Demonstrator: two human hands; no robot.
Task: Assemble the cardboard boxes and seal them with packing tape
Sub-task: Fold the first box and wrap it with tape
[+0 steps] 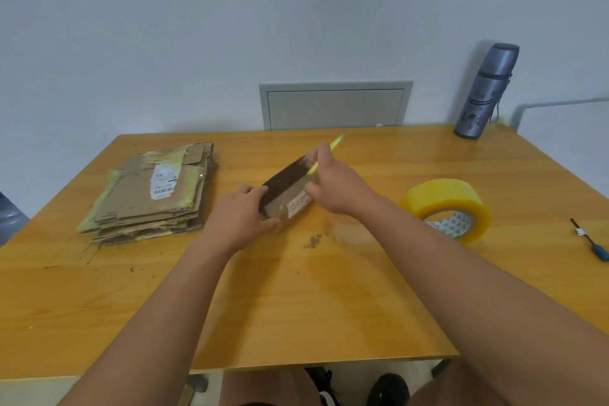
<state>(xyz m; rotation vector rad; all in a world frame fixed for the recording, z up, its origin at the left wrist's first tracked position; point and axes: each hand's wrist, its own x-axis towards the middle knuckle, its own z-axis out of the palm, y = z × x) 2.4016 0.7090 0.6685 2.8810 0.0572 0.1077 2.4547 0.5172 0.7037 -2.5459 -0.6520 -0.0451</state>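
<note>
Cardboard box (286, 193), small and partly assembled, sat near the middle of the wooden tabletop (296, 300), held between both hands and angled with its far end toward the right. Its upper face appeared dark and glossy, and a white label with red print showed on its near side. Left hand (242, 216) gripped the near-left end of the box, thumb on top and fingers (273, 224) curled round the lower edge. Right hand (333, 184) lay against the far-right end of the box with fingers clenched around a yellow-green stick-like tool (329, 150), whose tip projected up and away beyond the knuckles; whether it was a pen or a cutter could not be determined. The lower end of the tool met the top edge of the box. A stack of flattened cardboard boxes (155, 194), with old tape remnants and a white shipping label, lay on the left part of the tabletop, apart from the held box. A roll of yellow packing tape (448, 204) rested on its side to the right, near the right forearm but not touching it. A grey-blue flask (486, 92) stood upright at the far right corner. A small dark tool with a blue end (590, 241) lay at the right edge.
</note>
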